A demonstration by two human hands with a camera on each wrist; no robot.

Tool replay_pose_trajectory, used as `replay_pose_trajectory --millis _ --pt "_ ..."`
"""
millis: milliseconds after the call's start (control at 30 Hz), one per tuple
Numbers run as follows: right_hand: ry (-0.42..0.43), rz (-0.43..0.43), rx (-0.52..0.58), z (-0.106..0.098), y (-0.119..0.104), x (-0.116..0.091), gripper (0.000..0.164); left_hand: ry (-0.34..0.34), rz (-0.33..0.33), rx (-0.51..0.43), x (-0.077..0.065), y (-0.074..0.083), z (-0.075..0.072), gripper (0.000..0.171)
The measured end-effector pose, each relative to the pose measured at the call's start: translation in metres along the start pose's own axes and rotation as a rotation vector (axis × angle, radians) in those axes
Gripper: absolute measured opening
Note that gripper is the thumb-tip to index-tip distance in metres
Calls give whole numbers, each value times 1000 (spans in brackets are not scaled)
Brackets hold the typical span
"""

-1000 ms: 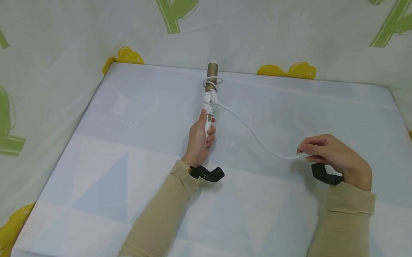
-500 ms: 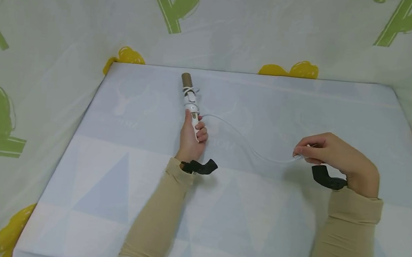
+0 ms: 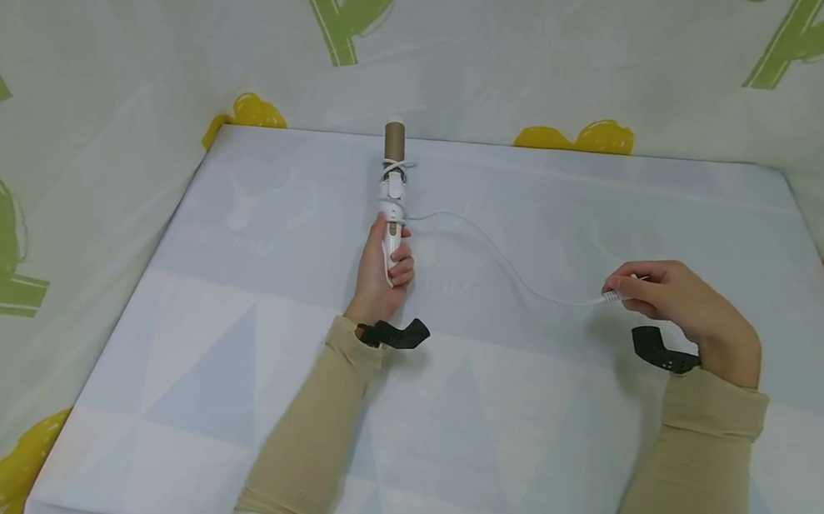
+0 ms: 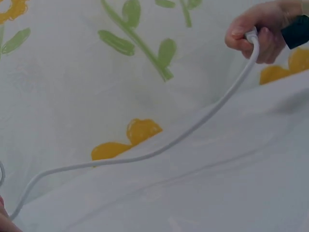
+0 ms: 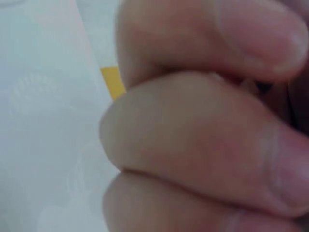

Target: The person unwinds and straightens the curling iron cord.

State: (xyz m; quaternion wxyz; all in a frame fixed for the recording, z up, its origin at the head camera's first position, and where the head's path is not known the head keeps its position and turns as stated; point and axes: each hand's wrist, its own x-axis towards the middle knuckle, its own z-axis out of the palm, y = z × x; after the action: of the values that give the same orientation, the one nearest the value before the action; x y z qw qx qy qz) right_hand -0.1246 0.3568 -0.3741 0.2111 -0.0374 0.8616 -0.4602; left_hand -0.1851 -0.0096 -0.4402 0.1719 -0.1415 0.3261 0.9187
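My left hand (image 3: 383,275) grips the white handle of a curling iron (image 3: 393,187), its brown-gold barrel pointing away toward the table's far edge. White cord is looped around the barrel and the upper handle. From there the loose cord (image 3: 505,260) runs in a sagging curve to my right hand (image 3: 679,300). That hand pinches the cord's ribbed end (image 3: 610,296); the fingers cover most of the plug. In the left wrist view the cord (image 4: 154,152) hangs above the tabletop. Curled fingers (image 5: 193,140) fill the right wrist view and hide what they hold.
The table (image 3: 499,434) wears a pale cloth with blue triangles. Behind it and along its left side hangs a curtain (image 3: 143,19) with green leaves and yellow flowers. Black straps sit on both wrists, the right one (image 3: 662,350) near the table.
The curling iron swung left and nearer, then tipped back upright and slightly away. My left hand moved left with it. My right hand, still on the cord's end, shifted slightly right and away.
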Motion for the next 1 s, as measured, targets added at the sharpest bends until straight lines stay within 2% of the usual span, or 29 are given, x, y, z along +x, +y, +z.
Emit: replay_pose_trajectory --millis 200,333,433,633,733,867,1000 --pt "77 104 -16 -1 12 5 37 -60 15 173 0 -2 0 42" --pt "96 130 -47 -1 14 10 41 -103 23 268 -1 -3 1 43" --pt "129 129 -110 -1 13 13 44 -140 24 282 -1 -4 0 44" --pt "259 181 -221 4 5 15 59 -183 0 291 1 -5 -2 42" --pt "348 194 -212 8 2 17 61 -213 -12 312 1 -7 -2 41" --pt "482 177 -138 16 1 22 59 -275 -6 349 1 -11 -2 40" --pt "535 163 -61 20 0 26 59 -326 5 400 0 -14 -1 40"
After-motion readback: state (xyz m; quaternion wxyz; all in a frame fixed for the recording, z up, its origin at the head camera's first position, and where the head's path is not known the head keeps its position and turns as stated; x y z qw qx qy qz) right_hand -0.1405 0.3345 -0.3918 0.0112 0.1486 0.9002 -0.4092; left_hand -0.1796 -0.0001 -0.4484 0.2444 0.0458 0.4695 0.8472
